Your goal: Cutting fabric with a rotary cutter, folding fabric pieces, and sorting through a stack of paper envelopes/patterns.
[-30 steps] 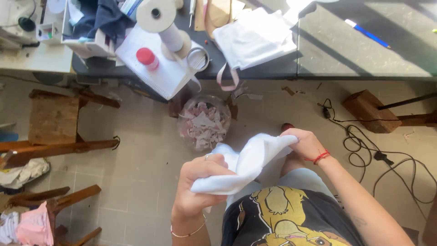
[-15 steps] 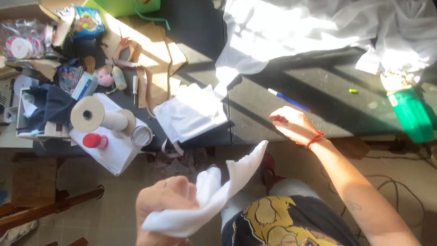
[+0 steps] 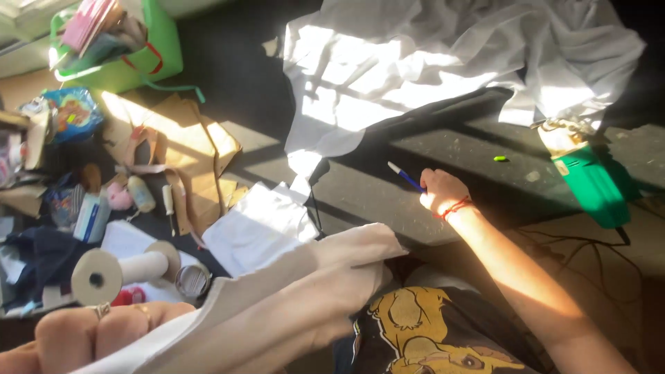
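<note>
My left hand (image 3: pixel 90 336) at the bottom left grips a piece of white cloth (image 3: pixel 277 305) that stretches up toward the table's edge. My right hand (image 3: pixel 442 190) rests on the dark table (image 3: pixel 388 201) and is closed around a blue pen (image 3: pixel 404 177) whose white tip points up and left. A red string bracelet circles that wrist. A large white fabric sheet (image 3: pixel 443 69) lies spread on the table beyond the right hand.
A folded white cloth piece (image 3: pixel 260 225) lies near the table edge. A green tool (image 3: pixel 589 176) stands at right. Brown paper patterns (image 3: pixel 187 152), a thread spool (image 3: pixel 121 270), a tape roll (image 3: pixel 192 280), a green basket (image 3: pixel 131 48) and clutter fill the left.
My right hand let go of the white cloth, reached out to the table and closed on the blue pen. My left hand kept the cloth and the view tilted up to the table.
</note>
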